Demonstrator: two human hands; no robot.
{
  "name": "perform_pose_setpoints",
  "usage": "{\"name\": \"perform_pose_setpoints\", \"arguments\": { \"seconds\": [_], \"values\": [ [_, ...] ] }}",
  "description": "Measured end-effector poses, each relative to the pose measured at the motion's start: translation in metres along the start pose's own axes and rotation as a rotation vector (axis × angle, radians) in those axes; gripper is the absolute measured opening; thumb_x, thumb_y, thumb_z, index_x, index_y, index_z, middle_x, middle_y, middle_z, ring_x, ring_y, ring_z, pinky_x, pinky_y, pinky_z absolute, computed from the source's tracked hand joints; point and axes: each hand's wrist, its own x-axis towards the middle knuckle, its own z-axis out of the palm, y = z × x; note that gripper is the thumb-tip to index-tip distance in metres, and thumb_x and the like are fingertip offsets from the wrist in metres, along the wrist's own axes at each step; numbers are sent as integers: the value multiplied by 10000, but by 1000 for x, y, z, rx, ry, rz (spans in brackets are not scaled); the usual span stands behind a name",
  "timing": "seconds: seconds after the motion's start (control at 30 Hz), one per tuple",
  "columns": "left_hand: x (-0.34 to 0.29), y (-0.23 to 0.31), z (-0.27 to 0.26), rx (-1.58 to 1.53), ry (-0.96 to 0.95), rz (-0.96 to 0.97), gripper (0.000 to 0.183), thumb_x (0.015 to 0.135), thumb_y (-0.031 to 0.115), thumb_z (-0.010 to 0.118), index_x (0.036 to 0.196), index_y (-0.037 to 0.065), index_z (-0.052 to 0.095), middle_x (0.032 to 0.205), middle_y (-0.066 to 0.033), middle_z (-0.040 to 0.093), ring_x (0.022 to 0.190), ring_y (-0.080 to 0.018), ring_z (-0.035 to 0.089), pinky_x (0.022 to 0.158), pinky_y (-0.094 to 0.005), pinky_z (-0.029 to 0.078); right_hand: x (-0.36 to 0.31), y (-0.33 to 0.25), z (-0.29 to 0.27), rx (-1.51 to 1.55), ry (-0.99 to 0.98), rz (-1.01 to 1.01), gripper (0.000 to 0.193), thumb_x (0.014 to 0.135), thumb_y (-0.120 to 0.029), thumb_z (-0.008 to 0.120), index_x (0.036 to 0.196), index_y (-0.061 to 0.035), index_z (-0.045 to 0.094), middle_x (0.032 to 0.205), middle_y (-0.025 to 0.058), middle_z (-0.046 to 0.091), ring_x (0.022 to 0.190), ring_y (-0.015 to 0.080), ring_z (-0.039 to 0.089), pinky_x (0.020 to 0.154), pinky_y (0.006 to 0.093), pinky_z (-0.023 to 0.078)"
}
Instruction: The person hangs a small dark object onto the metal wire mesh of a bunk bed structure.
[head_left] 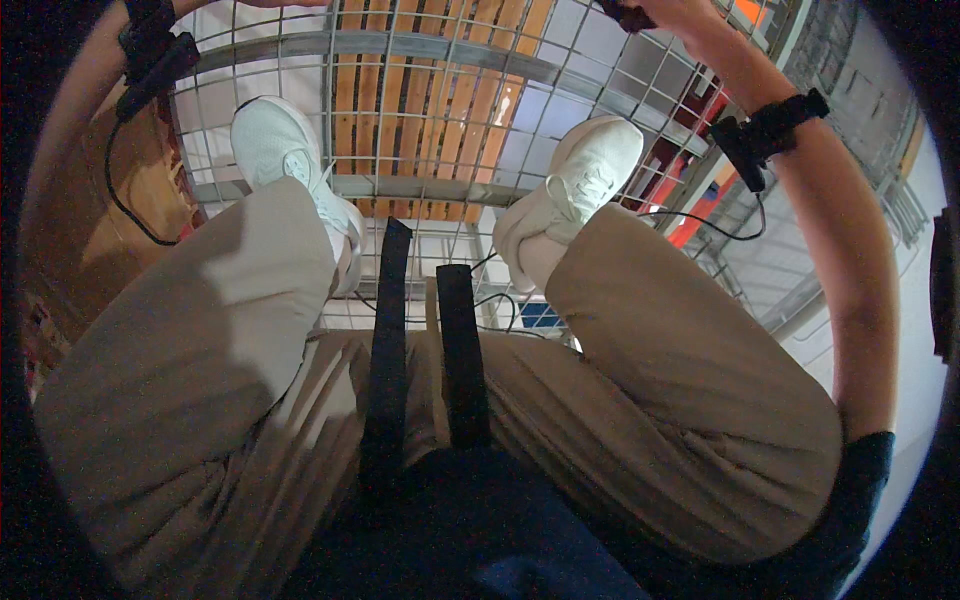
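Note:
Both my hands reach to the far edge of the view. Only a thin strip of my left hand (285, 3) shows at the top, and its fingers are out of the picture. My right hand (672, 14) is cut off by the top edge too, with a dark object (628, 14) beside it that I cannot make out. Whether that hand grips it is not visible. Nearest to both hands is a metal wire grid (455, 55) with flat cross bars. My white shoes (275, 140) rest on this grid, knees bent and spread.
Orange-brown wooden slats (430, 110) show through the grid. Brown cardboard-like material (125, 190) lies at the left; red items (700, 205) are at the right. Black straps with boxes sit on my left forearm (155, 70) and right forearm (770, 135), trailing cables. Two black straps (460, 350) hang between my legs.

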Motion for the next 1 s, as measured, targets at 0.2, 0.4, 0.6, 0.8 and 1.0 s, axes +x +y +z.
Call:
{"name": "perform_pose_setpoints", "arguments": {
  "seconds": [0.2, 0.4, 0.6, 0.8, 1.0],
  "values": [
    [3, -4, 8, 17, -1, 5, 522, 975, 352, 545, 1331, -29, 514, 1357, -237, 506, 1204, -416, 517, 1007, -485, 439, 1, 26, 3, 684, -164, -75, 399, 914, -112, 650, 1256, 42, 518, 1095, 191, 639, 953, 287, 665, 769, 390, 575],
    [4, -3, 0, -4, 48, 11, 508, 973, 327, 549, 1334, -28, 512, 1338, -234, 516, 1196, -414, 519, 999, -484, 442, -20, 20, -21, -13, 195, -598, 300, 854, -110, 686, 1117, -19, 572, 951, 150, 668, 863, 281, 665, 747, 418, 535],
    [3, 6, -5, -33, -49, -50, 489, 981, 309, 542, 1340, -22, 513, 1310, -218, 516, 1157, -406, 533, 973, -491, 454, -26, -14, -23, -135, 133, -598, 359, 837, -124, 711, 1158, -66, 561, 971, 169, 659, 867, 353, 652, 778, 445, 530],
    [9, 2, -6, -54, -39, -56, 475, 1004, 316, 526, 1339, -21, 517, 1322, -212, 508, 1165, -401, 527, 977, -496, 453, 8, 3, 2, -331, 180, -921, 360, 879, -154, 685, 1211, -85, 561, 1074, 162, 640, 978, 381, 637, 807, 472, 541],
    [1, -2, 0, -44, -32, -61, 462, 1013, 319, 513, 1341, -6, 526, 1333, -196, 510, 1177, -390, 526, 987, -483, 449, 16, -15, 1, -444, 131, -1013, 437, 856, -124, 695, 1271, -94, 559, 1142, 147, 637, 1060, 342, 608, 841, 451, 544]
  ]
}}
